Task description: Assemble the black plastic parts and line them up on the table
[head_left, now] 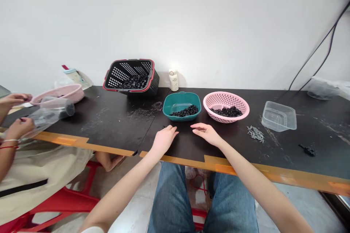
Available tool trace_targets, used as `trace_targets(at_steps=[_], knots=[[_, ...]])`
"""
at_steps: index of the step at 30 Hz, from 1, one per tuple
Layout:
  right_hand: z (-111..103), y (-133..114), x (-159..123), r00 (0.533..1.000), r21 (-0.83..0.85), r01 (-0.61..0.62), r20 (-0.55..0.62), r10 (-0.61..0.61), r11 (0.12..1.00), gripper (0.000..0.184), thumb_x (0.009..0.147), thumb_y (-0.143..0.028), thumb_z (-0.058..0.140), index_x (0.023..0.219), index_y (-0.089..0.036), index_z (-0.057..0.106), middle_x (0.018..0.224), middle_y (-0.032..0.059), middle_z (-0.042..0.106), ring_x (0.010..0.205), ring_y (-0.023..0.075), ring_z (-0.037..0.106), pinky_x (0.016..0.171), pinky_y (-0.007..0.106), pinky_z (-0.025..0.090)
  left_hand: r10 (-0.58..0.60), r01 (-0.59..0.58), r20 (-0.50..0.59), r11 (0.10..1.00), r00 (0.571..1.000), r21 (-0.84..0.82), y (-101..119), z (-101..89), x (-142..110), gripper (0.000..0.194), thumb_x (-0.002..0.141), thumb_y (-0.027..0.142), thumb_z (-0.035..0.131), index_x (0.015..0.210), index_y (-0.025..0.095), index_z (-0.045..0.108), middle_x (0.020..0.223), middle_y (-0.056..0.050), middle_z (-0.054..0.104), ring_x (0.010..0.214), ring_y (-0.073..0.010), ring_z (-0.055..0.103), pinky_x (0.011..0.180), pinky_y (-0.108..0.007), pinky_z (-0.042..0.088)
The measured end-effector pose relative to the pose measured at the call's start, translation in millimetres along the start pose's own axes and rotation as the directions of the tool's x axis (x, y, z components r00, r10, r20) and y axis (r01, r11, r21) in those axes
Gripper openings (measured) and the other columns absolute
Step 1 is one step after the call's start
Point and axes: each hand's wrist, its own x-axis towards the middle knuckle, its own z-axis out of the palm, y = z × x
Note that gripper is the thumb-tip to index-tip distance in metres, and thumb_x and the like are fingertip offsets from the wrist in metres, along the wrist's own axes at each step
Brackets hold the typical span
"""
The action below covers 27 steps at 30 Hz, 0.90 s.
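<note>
My left hand [164, 139] is low over the dark table, fingers together and extended, with no held object visible. A small black piece [163, 127] lies beside its fingers. To the right, my right hand [207, 133] hovers near the table with thumb and fingers slightly apart, holding nothing I can see. Just beyond my hands is a green tub [167, 106] with small black parts [187, 111] heaped inside. Beside it stands a pink perforated basket [226, 96], which contains similar black parts [228, 111].
A black crate with red rim [151, 83] holds more parts. A white bottle [173, 80] stands by the wall. Rightward are grey pins [256, 134], a clear container [279, 116] and a black cluster [307, 150]. At left, a co-worker's hands [20, 127] are near a clear plastic bag [49, 114].
</note>
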Motion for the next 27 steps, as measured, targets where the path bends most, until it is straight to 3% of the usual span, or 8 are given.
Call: trace_targets(at_steps=[4, 9, 14, 17, 19, 20, 22, 27], knots=[[0.5, 5.1, 1.0, 0.999, -0.071, -0.039, -0.039, 0.036, 0.997, 0.035, 0.077, -0.040, 0.064, 0.105, -0.019, 0.069, 0.096, 0.0078, 0.071, 0.079, 0.0189, 0.064, 0.081, 0.037, 0.050, 0.022, -0.065, 0.144, 0.952, 0.989, 0.299, -30.4, -4.0, -13.1, 0.031, 0.092, 0.018, 0.042, 0.119, 0.018, 0.056, 0.094, -0.009, 0.059, 0.078, -0.0201, 0.062, 0.060, -0.027, 0.045], [-0.1, 6.7, 1.2, 0.998, -0.080, -0.054, -0.049, 0.050, 0.995, 0.037, 0.078, -0.038, 0.063, 0.108, -0.018, 0.068, 0.097, 0.0080, 0.071, 0.079, 0.0187, 0.064, 0.083, 0.038, 0.050, 0.096, -0.169, 0.201, 0.906, 0.975, 0.387, -43.6, -0.5, -17.9, 0.046, 0.088, 0.008, 0.040, 0.131, 0.021, 0.047, 0.103, -0.011, 0.055, 0.086, -0.0196, 0.058, 0.065, -0.027, 0.045], [0.4, 12.1, 2.8, 0.999, -0.045, -0.024, -0.043, 0.022, 0.999, 0.037, 0.079, -0.037, 0.063, 0.112, -0.021, 0.066, 0.111, 0.0087, 0.068, 0.088, 0.0192, 0.065, 0.087, 0.038, 0.049, 0.190, -0.193, 0.045, 0.908, 0.981, 0.371, -44.5, -14.2, -5.0, 0.038, 0.092, 0.019, 0.037, 0.128, 0.019, 0.050, 0.099, -0.010, 0.056, 0.086, -0.0199, 0.056, 0.077, -0.031, 0.043], [2.0, 15.5, 3.4, 0.999, -0.031, -0.030, -0.019, 0.029, 0.999, 0.037, 0.078, -0.036, 0.064, 0.111, -0.021, 0.066, 0.108, 0.0085, 0.069, 0.087, 0.0197, 0.065, 0.086, 0.039, 0.050, 0.193, -0.141, -0.132, 0.935, 0.972, 0.326, -43.5, -34.8, 27.6, 0.036, 0.094, 0.026, 0.033, 0.123, 0.018, 0.053, 0.106, -0.011, 0.057, 0.093, -0.0213, 0.055, 0.083, -0.033, 0.042], [2.8, 16.5, 3.6, 0.999, -0.026, -0.036, 0.001, 0.036, 0.999, 0.037, 0.078, -0.036, 0.064, 0.111, -0.020, 0.067, 0.106, 0.0085, 0.070, 0.087, 0.0204, 0.066, 0.086, 0.039, 0.050, 0.148, -0.093, -0.167, 0.950, 0.975, 0.299, -40.8, -46.1, 60.7, 0.036, 0.094, 0.026, 0.032, 0.121, 0.017, 0.054, 0.111, -0.013, 0.056, 0.101, -0.0230, 0.054, 0.086, -0.033, 0.041], [2.8, 16.5, 3.6, 0.999, -0.025, -0.037, 0.004, 0.037, 0.999, 0.037, 0.077, -0.036, 0.065, 0.111, -0.020, 0.067, 0.106, 0.0085, 0.070, 0.087, 0.0207, 0.066, 0.086, 0.040, 0.050, 0.124, -0.085, -0.119, 0.953, 0.985, 0.289, -38.9, -49.2, 79.0, 0.036, 0.094, 0.026, 0.033, 0.120, 0.017, 0.055, 0.114, -0.014, 0.056, 0.105, -0.0238, 0.053, 0.088, -0.034, 0.041], [1.8, 15.9, 3.8, 0.999, -0.028, -0.031, -0.006, 0.031, 0.999, 0.037, 0.077, -0.037, 0.065, 0.109, -0.020, 0.068, 0.105, 0.0084, 0.071, 0.087, 0.0209, 0.065, 0.086, 0.040, 0.049, 0.046, -0.080, 0.128, 0.956, 0.991, 0.282, -34.4, -48.7, 114.2, 0.033, 0.092, 0.024, 0.038, 0.118, 0.017, 0.057, 0.119, -0.014, 0.056, 0.113, -0.0251, 0.050, 0.093, -0.035, 0.039], [-1.4, 12.0, 4.1, 0.999, -0.033, -0.040, -0.008, 0.039, 0.999, 0.035, 0.076, -0.040, 0.064, 0.100, -0.016, 0.070, 0.086, 0.0075, 0.072, 0.074, 0.0182, 0.064, 0.074, 0.035, 0.051, -0.079, -0.041, 0.390, 0.956, 0.917, 0.289, -28.4, -20.1, 167.8, 0.021, 0.071, 0.019, 0.067, 0.091, 0.017, 0.070, 0.098, -0.012, 0.069, 0.095, -0.0246, 0.062, 0.083, -0.029, 0.046]])
